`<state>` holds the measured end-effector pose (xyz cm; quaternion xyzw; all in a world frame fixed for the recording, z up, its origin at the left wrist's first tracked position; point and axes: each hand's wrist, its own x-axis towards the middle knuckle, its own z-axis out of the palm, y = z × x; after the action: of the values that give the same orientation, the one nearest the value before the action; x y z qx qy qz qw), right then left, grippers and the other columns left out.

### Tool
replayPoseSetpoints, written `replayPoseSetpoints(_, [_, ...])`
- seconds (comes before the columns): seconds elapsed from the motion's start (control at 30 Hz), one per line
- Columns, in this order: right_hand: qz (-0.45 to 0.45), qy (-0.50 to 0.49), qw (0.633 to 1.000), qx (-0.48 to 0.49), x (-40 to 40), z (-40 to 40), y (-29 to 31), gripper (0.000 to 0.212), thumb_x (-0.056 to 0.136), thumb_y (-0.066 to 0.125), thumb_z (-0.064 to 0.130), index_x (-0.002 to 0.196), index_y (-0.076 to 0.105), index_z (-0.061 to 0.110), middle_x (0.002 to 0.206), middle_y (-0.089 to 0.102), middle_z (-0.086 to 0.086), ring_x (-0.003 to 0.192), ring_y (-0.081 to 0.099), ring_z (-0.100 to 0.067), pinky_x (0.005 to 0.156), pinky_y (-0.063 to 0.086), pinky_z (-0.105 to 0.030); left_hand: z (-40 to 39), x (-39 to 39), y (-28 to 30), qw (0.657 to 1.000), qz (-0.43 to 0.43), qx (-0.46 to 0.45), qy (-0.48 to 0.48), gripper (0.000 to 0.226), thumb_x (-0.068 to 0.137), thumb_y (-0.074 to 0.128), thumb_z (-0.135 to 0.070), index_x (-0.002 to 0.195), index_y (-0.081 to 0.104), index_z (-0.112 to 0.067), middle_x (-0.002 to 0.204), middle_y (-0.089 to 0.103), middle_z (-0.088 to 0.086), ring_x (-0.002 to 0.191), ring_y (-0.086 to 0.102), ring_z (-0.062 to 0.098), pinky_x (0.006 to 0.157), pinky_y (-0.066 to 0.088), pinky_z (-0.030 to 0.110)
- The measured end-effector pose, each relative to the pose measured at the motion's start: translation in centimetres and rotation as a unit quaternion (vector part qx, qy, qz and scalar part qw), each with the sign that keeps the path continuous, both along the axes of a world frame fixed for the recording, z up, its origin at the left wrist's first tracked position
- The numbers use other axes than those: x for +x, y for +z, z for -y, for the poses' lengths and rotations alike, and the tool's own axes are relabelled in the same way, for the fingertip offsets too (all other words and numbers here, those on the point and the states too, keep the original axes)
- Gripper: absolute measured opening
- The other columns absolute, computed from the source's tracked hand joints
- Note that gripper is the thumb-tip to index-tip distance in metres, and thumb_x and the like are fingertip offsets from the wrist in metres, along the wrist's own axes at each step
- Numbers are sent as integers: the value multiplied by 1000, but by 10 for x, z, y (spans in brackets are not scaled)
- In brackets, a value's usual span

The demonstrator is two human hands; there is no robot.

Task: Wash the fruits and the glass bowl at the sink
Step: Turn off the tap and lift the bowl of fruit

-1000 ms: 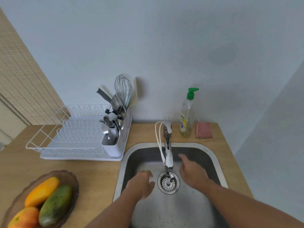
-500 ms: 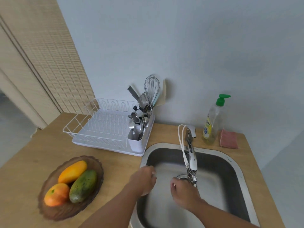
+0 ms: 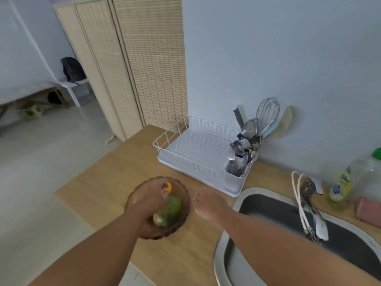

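Observation:
A brown glass bowl (image 3: pixel 162 235) stands on the wooden counter left of the steel sink (image 3: pixel 223 244). A green fruit (image 3: pixel 170 209) lies in it. My left hand (image 3: pixel 149 200) is down in the bowl, fingers curled over a yellow fruit (image 3: pixel 168 187), of which only a tip shows; the orange fruit is hidden under the hand. My right hand (image 3: pixel 208 205) hovers just right of the bowl's rim, blurred, loosely curled and holding nothing.
The faucet (image 3: pixel 313 213) with a white hose reaches over the sink. A white dish rack (image 3: pixel 191 153) and utensil caddy (image 3: pixel 237 174) stand behind the bowl. A soap bottle (image 3: pixel 340 186) and pink sponge (image 3: pixel 369 209) sit at the right. A woven folding screen (image 3: pixel 134 69) stands at the left.
My view has swung left from the sink to the bowl. Both hands left the sink; the left went down onto the fruits, the right came beside the bowl.

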<state>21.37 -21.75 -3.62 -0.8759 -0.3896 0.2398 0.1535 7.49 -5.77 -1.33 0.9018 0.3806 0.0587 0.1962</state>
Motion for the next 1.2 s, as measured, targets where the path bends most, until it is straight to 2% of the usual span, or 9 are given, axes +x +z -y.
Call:
replayPoseSetpoints(0.1, [-33,-1,999,-20,-13,-22,-6,50,96,40,47,137,57,25,137,64,-5,124,60,-31,102,51,-45,-28,-34,-11,997,-44,5,70,31,90,57,-32,119,64,-23,123,61,2,120,55,27,95,48,39])
replayPoseSetpoints(0.23, [-38,-31,999,-9,-22,-34,-16,47,98,49,43,141,49,27,138,61,-3,125,60,-31,103,51,-46,-50,-64,-30,992,-80,-9,100,37,96,52,-30,128,54,-12,133,52,8,124,50,34,100,44,42])
replayPoseSetpoints(0.43, [-37,-47,998,0,-25,-39,-27,44,99,49,31,142,44,26,139,60,-4,124,60,-31,99,51,-43,-61,-71,-48,981,14,-112,159,26,95,55,-34,112,57,-14,118,62,13,104,60,34,79,43,35])
replayPoseSetpoints(0.67, [-39,-71,997,14,-29,-43,-27,42,99,49,25,141,44,24,134,63,-9,116,64,-34,92,57,-46,-70,-67,-48,976,33,-118,177,20,93,59,-33,103,58,-16,104,64,7,89,55,26,74,42,33])
replayPoseSetpoints(0.77, [-87,-93,991,34,-29,-41,-27,41,100,47,22,140,44,25,130,63,-12,105,69,-38,73,66,-52,-70,-66,-48,974,43,-123,183,19,93,59,-29,105,61,-15,101,63,5,90,55,25,76,43,33])
replayPoseSetpoints(0.87, [-129,-114,984,57,-27,-36,-25,43,101,47,17,142,45,27,134,59,-10,107,67,-42,59,66,-51,-67,-67,-45,973,48,-124,187,15,91,60,-28,100,63,-16,98,65,4,88,57,24,75,46,34])
replayPoseSetpoints(0.93, [-140,-119,980,69,-24,-32,-21,42,103,45,15,143,46,25,136,59,-10,109,67,-42,58,66,-44,-63,-67,-40,972,60,-124,191,11,90,61,-26,96,64,-17,98,68,5,88,60,25,74,49,34])
replayPoseSetpoints(1.07, [-100,-100,985,101,-13,-29,-2,27,102,43,15,127,51,19,119,65,-10,94,67,-31,77,63,-43,-55,-62,-14,966,94,-120,208,5,86,59,-27,89,62,-24,95,68,2,84,65,26,73,54,37])
replayPoseSetpoints(1.2, [-64,-82,988,117,4,-27,27,22,105,41,22,124,51,14,119,65,-16,99,64,-34,76,52,-40,-47,-48,25,962,127,-116,211,7,85,57,-31,84,63,-26,85,68,0,75,69,26,71,60,40])
